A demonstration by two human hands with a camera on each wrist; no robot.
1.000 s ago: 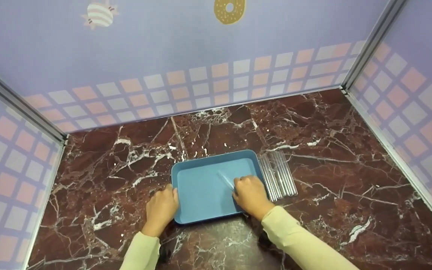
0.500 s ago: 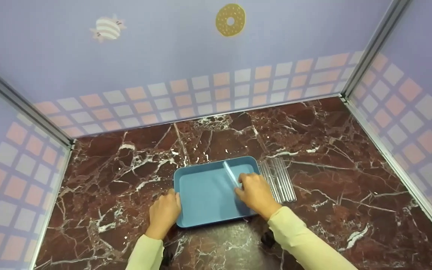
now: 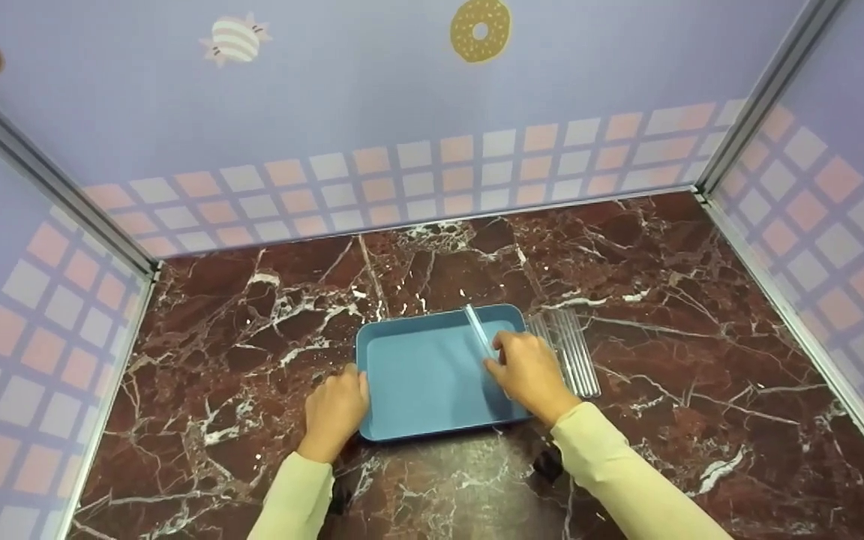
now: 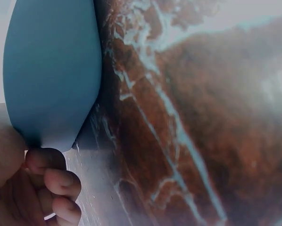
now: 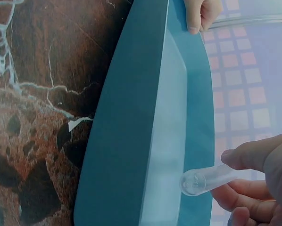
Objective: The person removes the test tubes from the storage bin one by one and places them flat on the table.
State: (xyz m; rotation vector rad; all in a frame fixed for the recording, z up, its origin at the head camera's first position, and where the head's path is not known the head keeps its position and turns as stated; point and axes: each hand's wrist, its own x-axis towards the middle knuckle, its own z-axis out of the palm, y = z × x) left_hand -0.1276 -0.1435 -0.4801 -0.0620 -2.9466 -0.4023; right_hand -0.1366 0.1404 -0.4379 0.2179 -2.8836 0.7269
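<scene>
The blue tray (image 3: 424,375) rests on the marble-patterned surface in front of me. My left hand (image 3: 336,409) grips its left edge; in the left wrist view the curled fingers (image 4: 63,182) sit at the tray's end. Over the tray's right part, my right hand (image 3: 533,375) pinches a clear test tube (image 3: 478,328) between thumb and fingers. The tube is tilted, one end toward the far rim. Its rounded end (image 5: 194,182) shows in the right wrist view, above the tray's inside. More clear tubes (image 3: 576,352) lie side by side right of the tray, partly behind my right hand.
The dark red marble surface (image 3: 672,420) extends around the tray. A lilac wall with pink and white squares (image 3: 432,165) closes the back, and similar panels (image 3: 799,195) stand at both sides. Grey metal posts (image 3: 762,97) mark the corners.
My right hand has moved slightly right and away from me with the test tube, whose far end now overlaps the tray's far rim. The left hand stays at the tray's left edge.
</scene>
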